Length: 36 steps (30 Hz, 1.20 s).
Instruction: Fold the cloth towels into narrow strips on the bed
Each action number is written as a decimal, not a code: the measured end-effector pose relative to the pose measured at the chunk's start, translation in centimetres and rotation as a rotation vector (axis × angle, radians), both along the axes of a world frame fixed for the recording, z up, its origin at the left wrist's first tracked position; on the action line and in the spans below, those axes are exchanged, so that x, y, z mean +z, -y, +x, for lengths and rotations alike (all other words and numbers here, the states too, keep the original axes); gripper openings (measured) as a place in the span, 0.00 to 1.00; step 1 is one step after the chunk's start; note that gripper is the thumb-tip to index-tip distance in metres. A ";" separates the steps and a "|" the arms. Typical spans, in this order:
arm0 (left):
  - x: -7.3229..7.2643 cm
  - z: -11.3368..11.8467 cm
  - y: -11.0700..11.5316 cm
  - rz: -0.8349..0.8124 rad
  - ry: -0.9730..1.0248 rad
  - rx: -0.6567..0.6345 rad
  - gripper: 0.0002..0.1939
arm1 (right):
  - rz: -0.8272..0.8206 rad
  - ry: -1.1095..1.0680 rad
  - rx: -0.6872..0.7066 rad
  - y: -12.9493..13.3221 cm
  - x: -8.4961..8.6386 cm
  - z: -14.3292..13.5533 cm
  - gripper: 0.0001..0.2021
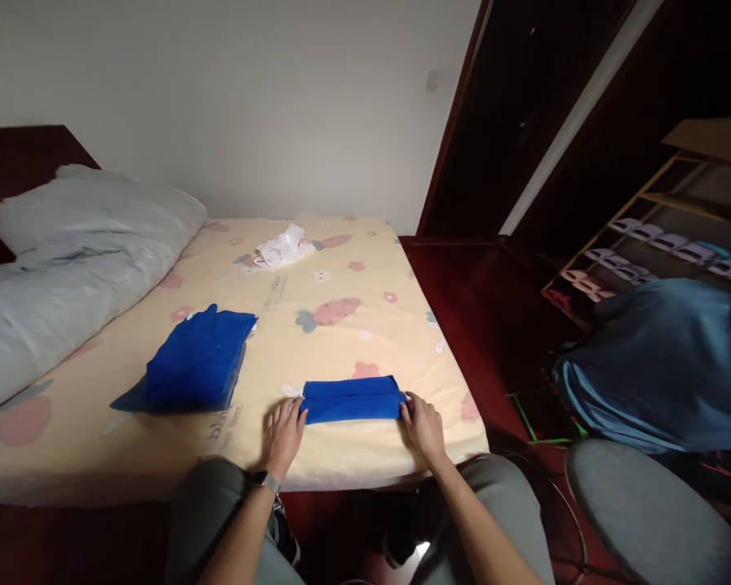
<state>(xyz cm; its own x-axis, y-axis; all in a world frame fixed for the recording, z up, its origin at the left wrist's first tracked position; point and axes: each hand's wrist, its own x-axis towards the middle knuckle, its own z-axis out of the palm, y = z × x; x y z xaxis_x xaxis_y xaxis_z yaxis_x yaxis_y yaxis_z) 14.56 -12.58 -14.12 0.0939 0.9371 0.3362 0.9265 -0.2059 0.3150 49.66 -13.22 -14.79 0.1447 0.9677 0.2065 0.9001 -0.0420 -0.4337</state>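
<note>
A blue piece of fabric (350, 400), folded into a long narrow strip with a crease along its length, lies flat on the bed near its front edge. My left hand (284, 431) pinches the strip's left end, thumb at the near corner. At the right end, my right hand (423, 424) grips the near corner between thumb and fingers. Both palms stay low over the sheet. To the left sits a stack of blue fabric (198, 361), its layers unevenly laid.
A crumpled white plastic bag (283, 246) lies farther back on the patterned sheet (378, 325). A grey quilt (91, 252) is heaped at left. On the right are a shoe rack (663, 236), a blue cloth-covered heap (663, 366) and a grey seat (646, 504).
</note>
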 end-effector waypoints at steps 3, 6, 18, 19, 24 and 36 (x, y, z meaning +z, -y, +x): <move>0.8 1.1 0.3 0.026 -0.055 -0.174 0.22 | 0.110 -0.005 0.077 0.3 1.2 -0.6 0.20; 1.3 2.5 0.4 0.017 -0.149 -0.374 0.27 | 0.145 0.018 0.339 0.5 1.9 -1.4 0.21; -0.7 -0.3 -1.7 -0.091 -0.214 -0.561 0.30 | 0.084 0.121 0.606 -0.7 -0.4 0.2 0.32; -0.9 -0.9 -1.9 -0.091 -0.213 -0.560 0.30 | 0.085 0.123 0.606 -0.9 -0.6 0.7 0.31; -0.3 -2.9 -2.5 -0.081 -0.240 -0.561 0.29 | 0.066 0.160 0.657 -1.5 -0.6 2.2 0.30; 0.9 7.9 -0.8 0.056 -0.268 -0.503 0.37 | 0.186 0.150 0.695 0.3 -0.5 -11.1 0.33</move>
